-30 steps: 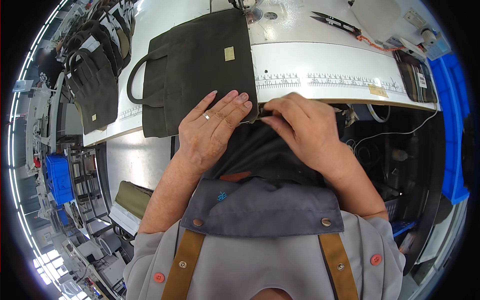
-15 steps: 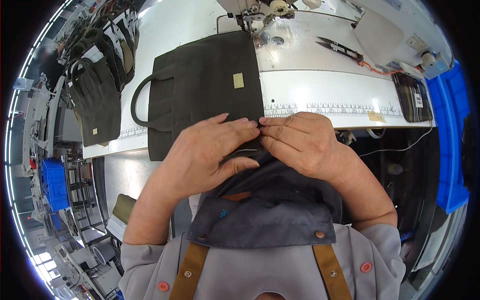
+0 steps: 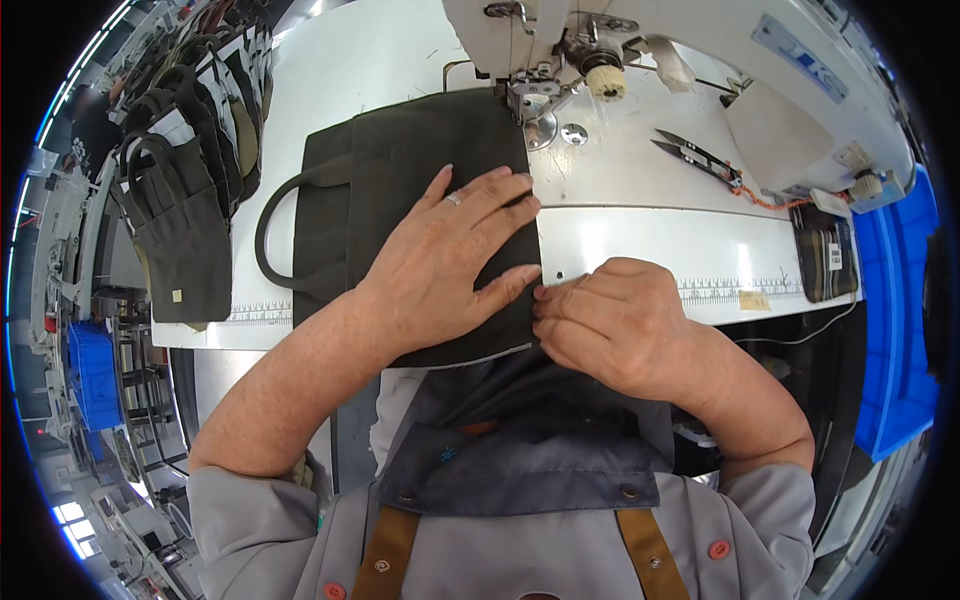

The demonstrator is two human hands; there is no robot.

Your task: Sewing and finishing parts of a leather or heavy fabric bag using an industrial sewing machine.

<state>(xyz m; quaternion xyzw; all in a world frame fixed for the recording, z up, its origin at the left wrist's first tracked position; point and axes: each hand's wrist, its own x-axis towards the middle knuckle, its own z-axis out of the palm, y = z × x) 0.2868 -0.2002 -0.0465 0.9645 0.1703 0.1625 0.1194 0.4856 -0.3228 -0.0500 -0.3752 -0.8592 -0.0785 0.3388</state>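
Observation:
A dark olive fabric bag piece [image 3: 410, 135] with a looped handle [image 3: 272, 230] at its left lies flat on the white sewing table [image 3: 640, 235]. Its far right corner reaches the needle area of the sewing machine [image 3: 537, 95]. My left hand [image 3: 430, 260] rests on the fabric with fingers spread, fingertips along the right edge. Lower on that same edge, my right hand [image 3: 615, 325] is closed, thumb and fingers pinching the fabric. The near edge of the piece shows a pale line and hangs toward my lap.
Several similar dark bag pieces with handles [image 3: 185, 240] are piled at the left. Black thread snips [image 3: 695, 160] with an orange cord lie right of the machine. A plaid pouch [image 3: 825, 262] is at the table's right end, beside a blue bin [image 3: 890, 370]. Ruler markings [image 3: 720, 290] run along the near edge.
My left hand has moved away from me up the fabric and spread out, now covering the yellow patch. The right hand still pinches the edge. My view has shifted, showing more of the machine.

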